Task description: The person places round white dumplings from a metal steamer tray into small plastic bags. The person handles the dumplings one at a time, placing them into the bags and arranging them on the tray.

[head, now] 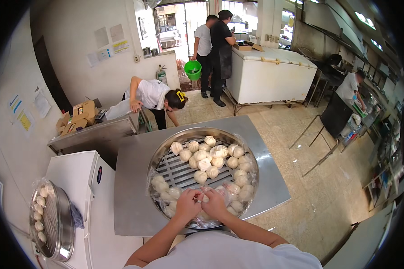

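Both my hands meet over the near part of a large round metal steamer tray (154, 148) with a slatted base. My left hand (189, 204) and my right hand (214, 203) pinch at clear plastic film together, close to a pale bun (205, 198) between them. Loose pleated buns (201, 155) lie heaped on the slats beyond the hands. More buns wrapped in clear plastic bags (245, 193) line the right side of the tray, and others (160, 183) lie along its left side. The fingers partly hide what they grip.
The tray stands on a steel table (131, 201). At left, a second steamer tray (65, 218) with buns rests by a white freezer (74, 168). A person (155, 95) bends just beyond the table; two people stand near a chest freezer (272, 77), another works far right.
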Demonstrator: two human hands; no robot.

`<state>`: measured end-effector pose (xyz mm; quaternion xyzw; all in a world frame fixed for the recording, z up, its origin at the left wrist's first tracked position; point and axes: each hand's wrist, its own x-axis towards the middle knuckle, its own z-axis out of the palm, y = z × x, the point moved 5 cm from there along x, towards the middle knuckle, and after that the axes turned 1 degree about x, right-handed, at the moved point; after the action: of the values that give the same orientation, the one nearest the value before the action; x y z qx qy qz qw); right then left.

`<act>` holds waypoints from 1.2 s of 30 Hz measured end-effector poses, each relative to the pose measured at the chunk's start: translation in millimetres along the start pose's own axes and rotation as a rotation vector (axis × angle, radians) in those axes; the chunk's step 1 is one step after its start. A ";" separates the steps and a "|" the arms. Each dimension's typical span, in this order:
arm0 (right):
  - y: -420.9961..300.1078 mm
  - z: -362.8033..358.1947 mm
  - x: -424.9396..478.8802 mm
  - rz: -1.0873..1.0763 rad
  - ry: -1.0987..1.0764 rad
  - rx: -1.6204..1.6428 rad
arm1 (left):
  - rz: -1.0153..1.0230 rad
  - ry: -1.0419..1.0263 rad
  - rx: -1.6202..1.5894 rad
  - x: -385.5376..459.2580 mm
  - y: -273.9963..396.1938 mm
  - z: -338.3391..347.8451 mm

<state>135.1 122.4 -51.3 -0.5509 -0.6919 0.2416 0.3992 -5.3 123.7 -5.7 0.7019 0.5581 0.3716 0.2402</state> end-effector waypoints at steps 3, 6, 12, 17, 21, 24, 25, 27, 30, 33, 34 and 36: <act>-3.4 2.3 -2.7 -0.030 -0.036 -0.046 | 0.033 0.005 0.083 -4.4 -1.7 -2.2; -12.5 1.8 -3.8 0.000 -0.081 -0.073 | 0.035 -0.014 0.086 -6.4 0.4 -5.1; -2.0 11.8 -4.0 0.023 -0.123 -0.125 | -0.073 -0.085 0.081 -13.2 -9.0 -2.3; -3.1 10.4 -3.1 0.025 -0.123 -0.174 | -0.072 -0.036 0.084 -17.1 -16.9 -2.3; 0.1 13.9 -2.7 -0.003 -0.113 -0.211 | -0.015 -0.018 0.183 -16.8 -24.5 2.4; -1.1 14.1 -2.6 -0.014 -0.113 -0.216 | -0.005 -0.041 0.230 -14.9 -28.6 4.4; -1.5 13.9 -2.2 -0.019 -0.114 -0.216 | -0.001 -0.050 0.242 -14.0 -28.4 4.5; 1.8 15.2 -2.4 0.011 -0.100 -0.212 | -0.003 -0.058 0.190 -13.6 -21.2 1.4; 4.8 14.7 -2.6 0.026 -0.089 -0.205 | -0.045 -0.066 0.069 -14.3 -15.4 -0.6; 0.5 11.7 -2.7 0.024 -0.102 -0.203 | -0.094 -0.075 -0.012 -15.6 -18.2 -0.5; -1.1 10.5 -2.3 0.023 -0.109 -0.204 | -0.107 -0.078 -0.029 -15.7 -19.9 -0.4; -1.0 9.0 -2.8 0.003 -0.095 -0.191 | -0.099 -0.081 0.002 -15.9 -22.2 -0.5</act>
<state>127.4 120.4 -56.3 -0.5754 -0.7292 0.2010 0.3111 -20.7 114.2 -26.1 0.6882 0.5822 0.3301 0.2800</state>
